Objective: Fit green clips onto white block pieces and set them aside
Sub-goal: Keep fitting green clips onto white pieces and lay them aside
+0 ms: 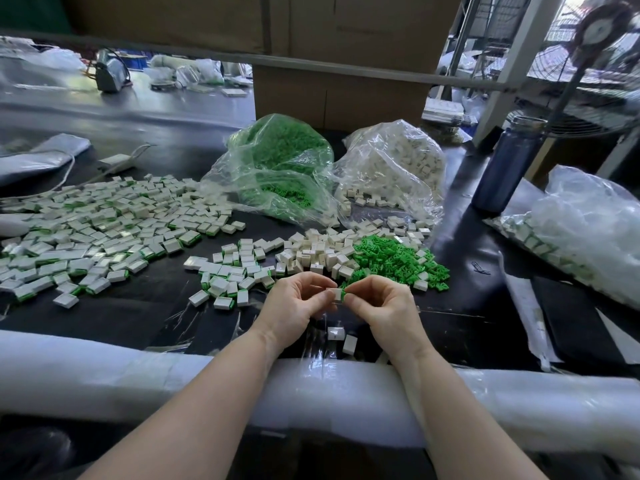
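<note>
Daylight comes in from the upper right, behind the fan, and that corner washes out pale. The black table shows soft glare streaks at the far left. The plastic bags glint. Shadows are faint. The wide lens bows the edges, and the far background and corners go soft.
</note>
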`<state>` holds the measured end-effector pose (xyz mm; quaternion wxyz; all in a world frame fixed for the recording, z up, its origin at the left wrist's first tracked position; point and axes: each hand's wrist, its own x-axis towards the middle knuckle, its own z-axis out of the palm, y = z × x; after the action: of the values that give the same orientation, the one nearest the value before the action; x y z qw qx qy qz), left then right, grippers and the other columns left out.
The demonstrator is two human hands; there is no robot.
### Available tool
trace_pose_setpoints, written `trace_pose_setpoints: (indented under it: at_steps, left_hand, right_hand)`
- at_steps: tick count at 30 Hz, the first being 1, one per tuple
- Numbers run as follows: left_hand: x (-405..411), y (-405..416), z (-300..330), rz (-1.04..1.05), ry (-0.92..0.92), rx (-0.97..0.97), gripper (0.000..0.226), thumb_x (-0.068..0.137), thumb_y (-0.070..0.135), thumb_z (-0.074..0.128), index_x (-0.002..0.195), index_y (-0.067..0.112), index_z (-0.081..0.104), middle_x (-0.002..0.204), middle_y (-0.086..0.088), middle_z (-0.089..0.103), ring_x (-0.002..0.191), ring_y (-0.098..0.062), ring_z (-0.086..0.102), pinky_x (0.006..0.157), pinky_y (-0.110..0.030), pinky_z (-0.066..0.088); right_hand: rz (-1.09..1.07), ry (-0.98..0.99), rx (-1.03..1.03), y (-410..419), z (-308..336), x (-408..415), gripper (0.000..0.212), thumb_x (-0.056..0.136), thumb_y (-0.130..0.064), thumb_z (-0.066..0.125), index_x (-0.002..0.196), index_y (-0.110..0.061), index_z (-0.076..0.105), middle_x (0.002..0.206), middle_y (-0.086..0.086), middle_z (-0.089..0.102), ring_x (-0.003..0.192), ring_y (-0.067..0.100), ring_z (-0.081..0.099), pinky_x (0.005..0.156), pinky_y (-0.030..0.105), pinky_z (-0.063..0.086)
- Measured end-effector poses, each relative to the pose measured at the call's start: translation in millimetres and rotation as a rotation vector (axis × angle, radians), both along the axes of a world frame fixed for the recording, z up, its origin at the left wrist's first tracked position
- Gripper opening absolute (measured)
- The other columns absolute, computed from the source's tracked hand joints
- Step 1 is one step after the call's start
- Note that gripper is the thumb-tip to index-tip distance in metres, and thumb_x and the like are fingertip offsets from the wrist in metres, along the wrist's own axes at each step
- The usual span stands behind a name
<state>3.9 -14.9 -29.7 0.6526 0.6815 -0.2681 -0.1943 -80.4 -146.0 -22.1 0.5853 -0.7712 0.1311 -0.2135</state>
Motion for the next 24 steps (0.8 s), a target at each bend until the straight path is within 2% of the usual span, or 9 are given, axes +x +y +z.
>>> trace_pose_setpoints:
  at_steps: [4, 6, 11, 16, 19, 24]
  left_hand:
    - [-1.2, -1.1, 0.7, -0.004, -0.001, 0.009, 0.011, 0.082, 0.008, 0.066, 0.081, 0.019, 0.066, 0.066, 0.006, 0.070, 0.065, -0.007, 0.066, 0.063, -0.018, 0.053]
    - [-2.2, -1.0, 1.1, -0.006, -0.001, 0.010, 0.011, 0.083, 0.007, 0.065, 0.081, 0.018, 0.066, 0.067, 0.005, 0.070, 0.066, -0.008, 0.066, 0.064, -0.018, 0.054]
    - [-4.2, -1.6, 2.0, -0.003, -0.010, 0.028, 0.013, 0.085, 0.003, 0.062, 0.086, 0.013, 0.070, 0.087, -0.010, 0.071, 0.080, -0.017, 0.067, 0.081, -0.027, 0.056]
    - [-6.7, -4.4, 1.8, 0.001, -0.048, 0.075, 0.021, 0.087, -0.001, 0.059, 0.079, 0.014, 0.070, 0.079, -0.005, 0.068, 0.077, -0.016, 0.065, 0.083, -0.029, 0.055]
    - [-5.5, -3.8, 2.0, 0.005, -0.072, 0.070, 0.019, 0.086, 0.000, 0.060, 0.081, 0.015, 0.070, 0.079, -0.001, 0.068, 0.076, -0.011, 0.065, 0.078, -0.024, 0.055]
    - [-4.4, -1.5, 4.2, 0.027, -0.090, 0.027, 0.016, 0.086, 0.003, 0.061, 0.084, 0.018, 0.069, 0.078, 0.001, 0.069, 0.069, -0.002, 0.064, 0.067, -0.015, 0.052]
  right_hand:
    - [-0.013, 0.006, -0.024, -0.4, -0.5, 0.7, 0.010, 0.082, -0.002, 0.067, 0.077, -0.010, 0.068, 0.071, 0.004, 0.067, 0.067, 0.011, 0.061, 0.064, 0.022, 0.051]
    - [-0.002, 0.012, -0.027, 0.5, -0.2, 0.9, 0.012, 0.082, 0.000, 0.066, 0.078, -0.011, 0.067, 0.069, 0.002, 0.065, 0.064, 0.009, 0.059, 0.061, 0.020, 0.050]
    - [0.015, 0.021, 0.022, 0.9, 1.4, -0.1, 0.016, 0.079, 0.002, 0.068, 0.080, -0.011, 0.060, 0.065, 0.005, 0.061, 0.059, 0.009, 0.054, 0.057, 0.024, 0.046]
    - [0.055, 0.041, -0.007, 4.1, 1.7, 1.0, 0.014, 0.075, 0.003, 0.072, 0.081, -0.003, 0.061, 0.069, 0.012, 0.062, 0.061, 0.016, 0.055, 0.058, 0.030, 0.047]
    - [0.055, 0.025, 0.030, 3.3, 2.0, 0.8, 0.016, 0.074, 0.002, 0.073, 0.078, -0.007, 0.060, 0.062, 0.003, 0.062, 0.054, 0.007, 0.057, 0.051, 0.021, 0.048]
    - [0.003, 0.004, 0.057, 1.8, 1.1, 2.3, 0.012, 0.076, -0.001, 0.072, 0.077, -0.010, 0.064, 0.070, 0.006, 0.067, 0.064, 0.013, 0.063, 0.062, 0.027, 0.054]
